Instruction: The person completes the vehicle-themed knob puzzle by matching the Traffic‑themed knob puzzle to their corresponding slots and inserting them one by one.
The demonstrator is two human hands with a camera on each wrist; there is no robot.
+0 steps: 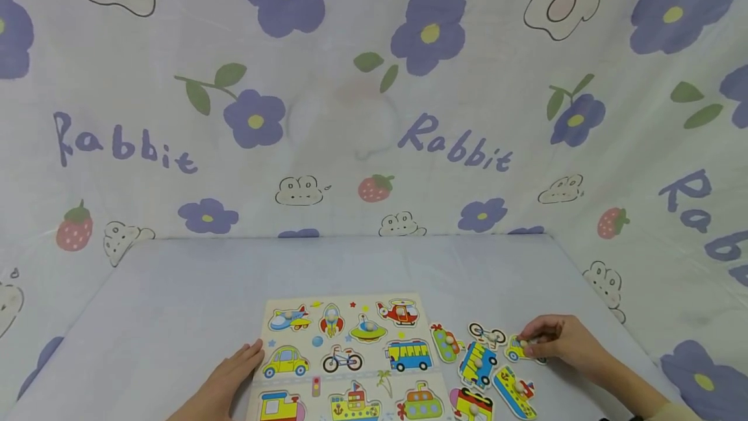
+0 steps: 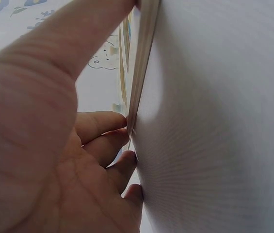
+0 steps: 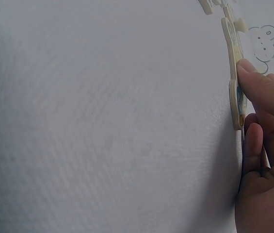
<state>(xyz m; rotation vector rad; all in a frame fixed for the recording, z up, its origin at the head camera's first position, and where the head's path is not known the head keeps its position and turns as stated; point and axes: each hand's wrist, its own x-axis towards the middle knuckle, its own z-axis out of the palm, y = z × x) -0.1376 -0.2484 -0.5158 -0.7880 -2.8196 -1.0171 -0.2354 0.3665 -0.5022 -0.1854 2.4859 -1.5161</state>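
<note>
Resting flat at the near left, the left hand (image 1: pixel 224 379) lies with fingers straight against the left edge of the wooden puzzle board (image 1: pixel 349 361); the left wrist view shows the fingertips (image 2: pixel 108 121) touching the board's thin edge on the pale cloth-covered table (image 1: pixel 175 304). On the board I can see pictures of a yellow car (image 1: pixel 284 362), a bicycle (image 1: pixel 342 359), a blue bus (image 1: pixel 408 354), a train, a ship and a submarine along the near edge, with a plane, rocket, saucer and helicopter (image 1: pixel 398 311) in the far row.

Just right of the board lie loose pegged pieces: a blue bus piece (image 1: pixel 478 363), a boat piece (image 1: pixel 513 392), a green piece (image 1: pixel 447 343) and a bicycle piece (image 1: pixel 487 332), close together.

Beyond those, the right hand (image 1: pixel 561 342) has its fingers curled over a yellow car piece (image 1: pixel 517 349), pinching it; the piece lies on the table at the right end of the cluster.

Farther back hangs a sheet printed with purple flowers, strawberries and "Rabbit" (image 1: pixel 456 145).
</note>
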